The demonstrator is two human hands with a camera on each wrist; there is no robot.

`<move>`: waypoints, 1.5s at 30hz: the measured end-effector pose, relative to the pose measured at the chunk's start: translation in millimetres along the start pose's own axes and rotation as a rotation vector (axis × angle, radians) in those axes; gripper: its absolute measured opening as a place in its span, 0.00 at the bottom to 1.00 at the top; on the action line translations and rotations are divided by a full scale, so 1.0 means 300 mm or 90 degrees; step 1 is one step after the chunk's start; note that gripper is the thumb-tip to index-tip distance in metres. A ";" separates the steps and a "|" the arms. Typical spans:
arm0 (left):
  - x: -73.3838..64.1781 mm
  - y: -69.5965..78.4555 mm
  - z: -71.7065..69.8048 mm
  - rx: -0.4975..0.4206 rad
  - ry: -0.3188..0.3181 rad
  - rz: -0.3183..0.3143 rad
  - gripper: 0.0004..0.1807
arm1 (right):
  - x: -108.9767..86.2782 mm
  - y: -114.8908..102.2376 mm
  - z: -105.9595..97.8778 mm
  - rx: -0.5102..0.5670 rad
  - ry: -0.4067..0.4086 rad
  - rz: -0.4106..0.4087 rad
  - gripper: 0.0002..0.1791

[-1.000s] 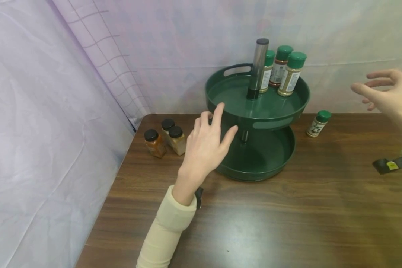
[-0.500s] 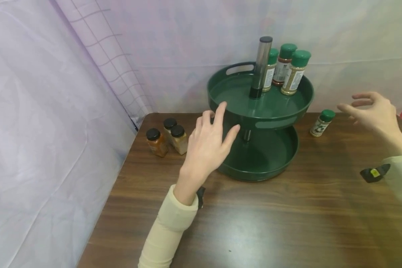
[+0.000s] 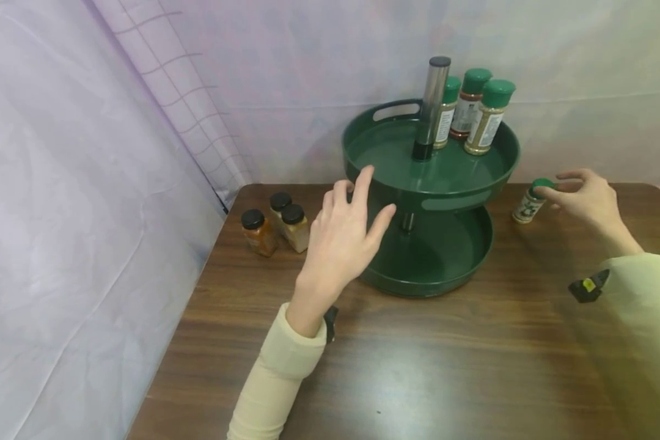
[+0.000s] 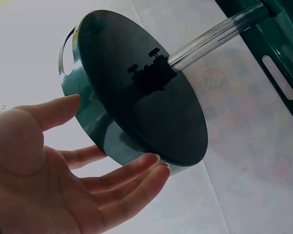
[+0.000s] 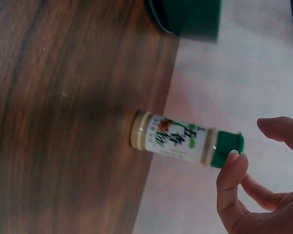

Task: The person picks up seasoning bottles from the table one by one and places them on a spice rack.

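Observation:
My right hand is at the green cap of a small spice jar standing upright on the table. In the right wrist view, a fingertip overlaps the jar's green cap, while the thumb stands apart from it; whether the finger touches is hard to tell. My left hand, fingers spread and loosely bent, is at the left front of a green two-tier turntable's upper tray. From the left wrist, its fingertips appear beside that tray's outer wall; contact is unclear.
Several taller items share the stand: a steel post and green-capped spice jars on the upper tray. Below is the lower tray. Black-capped jars stand left on the wooden table, with a pale curtain behind.
My right hand has come left and down from the right side to the small jar's cap. The left hand has kept its place by the upper tray.

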State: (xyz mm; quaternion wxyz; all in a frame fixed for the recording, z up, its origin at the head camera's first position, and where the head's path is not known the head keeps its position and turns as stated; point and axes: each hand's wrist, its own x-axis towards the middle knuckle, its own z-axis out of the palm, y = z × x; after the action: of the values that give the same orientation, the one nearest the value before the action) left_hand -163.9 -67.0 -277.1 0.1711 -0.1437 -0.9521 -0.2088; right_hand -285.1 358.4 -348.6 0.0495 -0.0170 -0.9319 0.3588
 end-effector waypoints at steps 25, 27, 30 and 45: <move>0.003 0.005 -0.002 -0.002 -0.007 -0.002 0.37 | 0.025 0.017 0.047 -0.035 0.035 0.034 0.45; 0.002 0.004 -0.002 -0.001 -0.005 -0.001 0.37 | 0.022 0.011 0.038 -0.038 0.044 0.029 0.45; 0.000 -0.001 -0.001 -0.001 -0.001 0.000 0.37 | 0.017 -0.004 0.019 -0.008 0.047 0.019 0.45; -0.002 0.004 -0.004 -0.005 -0.009 -0.002 0.37 | -0.027 -0.145 -0.078 0.008 0.139 0.021 0.43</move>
State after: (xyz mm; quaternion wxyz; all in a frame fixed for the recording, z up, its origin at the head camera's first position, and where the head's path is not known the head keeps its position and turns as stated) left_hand -162.6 -66.6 -275.8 0.1636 -0.1441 -0.9527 -0.2118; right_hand -274.3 341.2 -303.0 0.1451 -0.0711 -0.9183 0.3613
